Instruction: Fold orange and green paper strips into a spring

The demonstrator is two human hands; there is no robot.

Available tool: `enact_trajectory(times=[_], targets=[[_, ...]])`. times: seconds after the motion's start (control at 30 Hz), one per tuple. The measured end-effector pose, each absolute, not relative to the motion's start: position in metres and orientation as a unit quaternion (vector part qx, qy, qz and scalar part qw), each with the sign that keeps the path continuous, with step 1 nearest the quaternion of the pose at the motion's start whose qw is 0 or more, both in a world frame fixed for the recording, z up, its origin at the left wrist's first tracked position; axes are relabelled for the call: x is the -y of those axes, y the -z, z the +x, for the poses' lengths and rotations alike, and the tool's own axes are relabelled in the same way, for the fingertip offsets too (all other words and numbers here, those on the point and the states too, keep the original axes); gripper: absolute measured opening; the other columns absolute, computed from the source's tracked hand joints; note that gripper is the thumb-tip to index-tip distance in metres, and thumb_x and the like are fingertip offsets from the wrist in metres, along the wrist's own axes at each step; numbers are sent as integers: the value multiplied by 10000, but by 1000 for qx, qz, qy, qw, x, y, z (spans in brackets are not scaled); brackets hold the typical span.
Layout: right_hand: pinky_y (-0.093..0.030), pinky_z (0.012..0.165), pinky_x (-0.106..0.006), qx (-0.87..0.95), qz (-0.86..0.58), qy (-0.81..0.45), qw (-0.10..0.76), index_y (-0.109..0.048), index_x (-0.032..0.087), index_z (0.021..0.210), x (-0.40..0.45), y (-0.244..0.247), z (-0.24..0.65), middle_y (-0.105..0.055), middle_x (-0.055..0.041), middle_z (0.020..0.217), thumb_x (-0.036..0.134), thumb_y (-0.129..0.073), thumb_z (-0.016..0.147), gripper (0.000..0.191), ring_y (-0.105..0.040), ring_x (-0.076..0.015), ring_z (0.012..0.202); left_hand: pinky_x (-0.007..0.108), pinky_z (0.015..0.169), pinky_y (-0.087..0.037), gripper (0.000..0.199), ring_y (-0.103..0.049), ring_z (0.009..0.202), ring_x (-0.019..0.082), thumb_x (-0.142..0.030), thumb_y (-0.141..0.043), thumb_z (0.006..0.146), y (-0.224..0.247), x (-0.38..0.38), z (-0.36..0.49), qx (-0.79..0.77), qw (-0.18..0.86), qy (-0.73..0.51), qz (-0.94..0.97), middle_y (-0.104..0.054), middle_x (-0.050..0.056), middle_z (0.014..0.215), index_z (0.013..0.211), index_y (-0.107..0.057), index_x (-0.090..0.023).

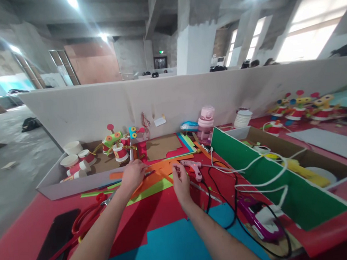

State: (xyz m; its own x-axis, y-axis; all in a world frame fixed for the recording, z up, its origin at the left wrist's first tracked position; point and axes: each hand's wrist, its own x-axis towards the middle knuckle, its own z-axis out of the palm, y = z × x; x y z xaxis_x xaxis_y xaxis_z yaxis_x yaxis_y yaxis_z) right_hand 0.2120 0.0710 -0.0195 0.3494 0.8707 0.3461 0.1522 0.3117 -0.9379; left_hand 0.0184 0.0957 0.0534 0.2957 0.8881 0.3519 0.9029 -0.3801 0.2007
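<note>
In the grey concrete room (132, 52), our left hand (135, 174) and right hand (181, 182) curl at flat orange paper (157, 176) toward the red tabletop's (17, 247) far edge, grips unclear.

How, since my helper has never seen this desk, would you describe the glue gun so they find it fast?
Find the long box with the green side on the red table. Left of it, just beside the person's right hand, is the small pink glue gun. Its pistol shape sets it apart from the bulky pink bottle standing upright farther back.
</note>
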Motion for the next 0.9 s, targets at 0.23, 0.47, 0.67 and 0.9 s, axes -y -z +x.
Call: enact_trajectory(times=[0.23,0.47,0.67,0.9], targets=[[-406,975,-404,649,-450,-133,598,-585,217,1168,-40,-22,219,-623,-106,1136,405,-408,984,317,-539,-240,1099,374,797,-447,278,-527,864,244,-197,-426,953,-26,-13,10,529,153,207,-809,-638,113,913,1007,-696,-163],[-402,880,-388,919,-346,-64,179,-712,212,946,-8,-6,202,-679,-74,914,333,-669,875,147,-565,-238,947,380,818,-461,166,-525,868,229,-158,-512,907,25,24,16,521,63,104,-845,-596,89,877,939,-675,-158],[-407,789,-319,905,-379,-58,183,-721,202,986,-6,23,217,-668,-63,946,295,-618,914,157,-564,-200,911,370,804,-451,211,-529,836,226,-170,-471,938,29,24,9,505,75,121,-851,-596,90,840,844,-659,-161],[-421,802,-309,886,-397,-94,221,-731,187,956,-3,29,219,-669,-62,916,247,-591,929,155,-569,-189,877,349,802,-449,270,-536,849,221,-213,-426,971,31,26,9,493,23,168,-853,-629,94,871,920,-684,-149]])
